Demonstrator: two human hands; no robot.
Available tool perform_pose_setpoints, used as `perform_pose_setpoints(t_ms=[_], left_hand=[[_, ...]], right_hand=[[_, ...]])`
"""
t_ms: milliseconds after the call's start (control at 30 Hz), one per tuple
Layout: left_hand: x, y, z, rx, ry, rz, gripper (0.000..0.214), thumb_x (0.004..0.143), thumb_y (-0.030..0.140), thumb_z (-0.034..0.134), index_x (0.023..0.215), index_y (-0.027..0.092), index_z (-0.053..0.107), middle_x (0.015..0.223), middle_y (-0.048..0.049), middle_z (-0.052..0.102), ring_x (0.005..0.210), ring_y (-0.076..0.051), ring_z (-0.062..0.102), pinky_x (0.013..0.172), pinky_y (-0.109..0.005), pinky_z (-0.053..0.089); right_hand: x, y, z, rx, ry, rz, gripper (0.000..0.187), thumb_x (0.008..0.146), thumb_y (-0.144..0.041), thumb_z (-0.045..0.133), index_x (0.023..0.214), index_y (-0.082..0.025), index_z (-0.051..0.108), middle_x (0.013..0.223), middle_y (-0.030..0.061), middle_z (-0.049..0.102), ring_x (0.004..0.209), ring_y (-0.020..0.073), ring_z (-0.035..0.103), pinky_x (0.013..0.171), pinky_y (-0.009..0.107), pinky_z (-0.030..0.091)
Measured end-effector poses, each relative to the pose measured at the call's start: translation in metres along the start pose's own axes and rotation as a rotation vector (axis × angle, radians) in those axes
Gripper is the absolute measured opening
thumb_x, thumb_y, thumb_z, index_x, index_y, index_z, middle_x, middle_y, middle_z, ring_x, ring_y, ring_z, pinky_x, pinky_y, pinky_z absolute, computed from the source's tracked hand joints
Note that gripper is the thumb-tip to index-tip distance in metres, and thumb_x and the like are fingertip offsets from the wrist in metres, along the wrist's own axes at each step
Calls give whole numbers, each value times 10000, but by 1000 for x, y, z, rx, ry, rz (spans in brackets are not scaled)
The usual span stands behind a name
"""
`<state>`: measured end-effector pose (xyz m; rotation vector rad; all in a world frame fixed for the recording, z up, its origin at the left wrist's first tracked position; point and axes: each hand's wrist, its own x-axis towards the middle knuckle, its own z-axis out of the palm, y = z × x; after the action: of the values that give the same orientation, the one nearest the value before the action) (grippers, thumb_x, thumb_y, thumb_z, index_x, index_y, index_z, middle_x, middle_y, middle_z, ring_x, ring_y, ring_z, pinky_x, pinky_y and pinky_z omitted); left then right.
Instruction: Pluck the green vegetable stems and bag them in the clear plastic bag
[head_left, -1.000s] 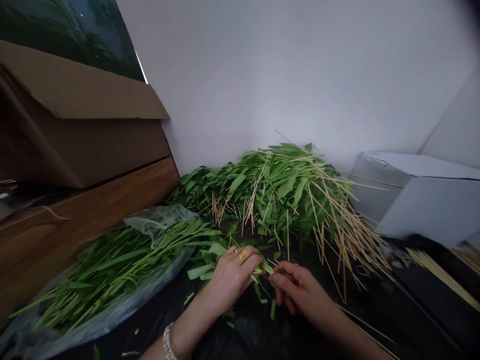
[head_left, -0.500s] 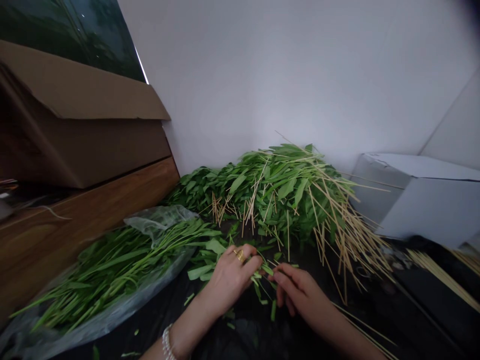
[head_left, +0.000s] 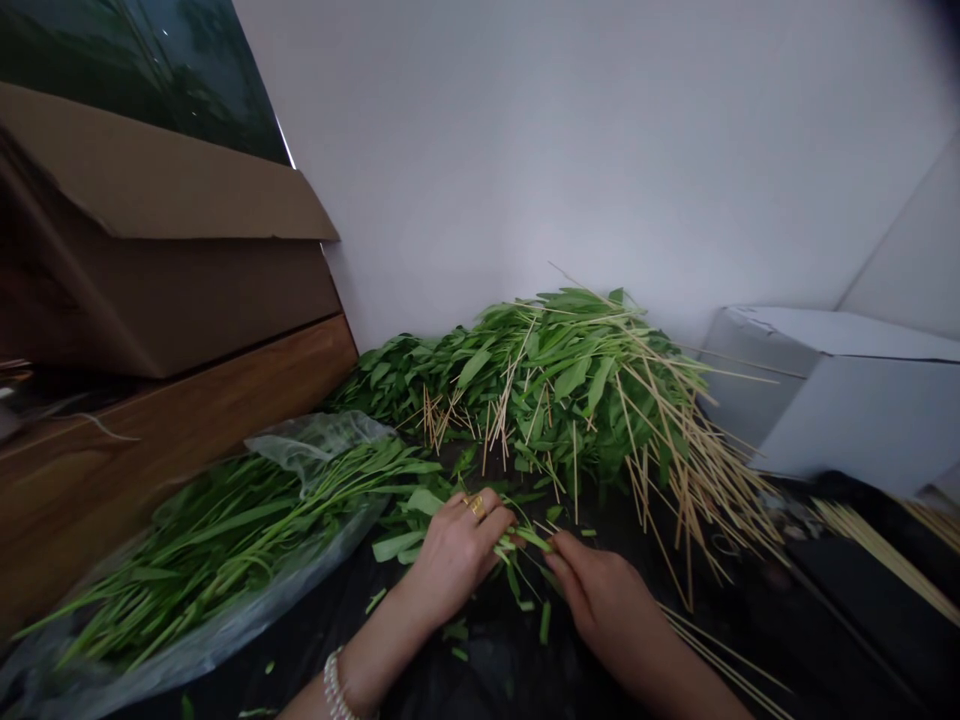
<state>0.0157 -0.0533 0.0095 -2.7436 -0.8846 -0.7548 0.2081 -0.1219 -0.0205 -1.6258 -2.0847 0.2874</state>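
My left hand, with a gold ring and a beaded bracelet, is closed around a small bunch of leafy greens. The leaves stick out to its left, and pale green stems come out on its right. My right hand pinches the end of a stem between thumb and fingertips. A thin pale stick shows just by these fingertips; I cannot tell whether they hold it too. Short cut pieces of stem lie on the black surface below the hands.
A large pile of greens on thin wooden sticks lies against the wall. On the left, more loose greens lie in a clear plastic bag. A cardboard box stands behind that, a white box at right. Bare sticks lie at right.
My right hand has turned slightly, and its fingers have closed on the stem end beside my left hand. My left hand has barely shifted.
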Motion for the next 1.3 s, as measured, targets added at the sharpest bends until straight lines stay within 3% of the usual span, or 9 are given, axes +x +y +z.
perform_pose_setpoints(t_ms=[467, 700, 800, 900, 1033, 1200, 1300], left_hand=[[1, 3, 2, 44, -134, -13, 182, 933, 338, 500, 855, 189, 569, 846, -25, 595, 715, -173, 560, 655, -303, 386], [0, 0, 0, 10, -199, -1, 204, 928, 211, 476, 1107, 229, 572, 1042, -55, 575, 807, -172, 577, 708, -302, 420], [0, 2, 1, 24, -199, 31, 130, 882, 223, 533, 998, 201, 586, 999, -52, 589, 806, -186, 579, 707, -312, 423], [0, 8, 3, 36, -151, 27, 49, 827, 240, 581, 821, 192, 571, 842, -29, 599, 745, -194, 571, 674, -318, 409], [3, 7, 4, -114, -49, -154, 95, 805, 186, 527, 711, 193, 538, 725, -1, 566, 679, -171, 553, 635, -291, 395], [5, -28, -11, -353, 325, -588, 197, 848, 151, 406, 695, 189, 524, 678, 15, 538, 655, -147, 531, 624, -253, 409], [4, -36, -17, -357, 412, -581, 203, 918, 207, 407, 809, 183, 576, 778, -4, 585, 746, -149, 562, 697, -262, 432]], right_hand=[[-1, -4, 1, -210, 117, -10, 213, 967, -272, 381, 785, -248, 488, 657, -33, 668, 586, 190, 671, 494, 292, 242], [-1, -2, 1, -224, 181, -74, 215, 973, -257, 363, 794, -244, 480, 649, -40, 658, 561, 167, 658, 488, 274, 262], [-1, -2, 1, -207, 151, -84, 220, 976, -256, 352, 801, -240, 484, 660, -24, 663, 573, 175, 660, 494, 273, 277], [-1, -6, 2, -158, 98, -86, 225, 977, -240, 331, 817, -234, 490, 683, -6, 673, 604, 183, 665, 508, 271, 299], [-1, -11, 2, -71, 26, -57, 223, 973, -216, 291, 892, -229, 498, 720, 19, 681, 648, 188, 668, 537, 263, 337], [0, -7, -1, 97, 22, 36, 207, 970, -209, 264, 869, -230, 443, 781, 25, 673, 727, 182, 669, 620, 261, 390], [2, -4, 0, 139, 41, 45, 189, 968, -202, 274, 878, -231, 438, 828, 23, 670, 753, 177, 667, 647, 264, 408]])
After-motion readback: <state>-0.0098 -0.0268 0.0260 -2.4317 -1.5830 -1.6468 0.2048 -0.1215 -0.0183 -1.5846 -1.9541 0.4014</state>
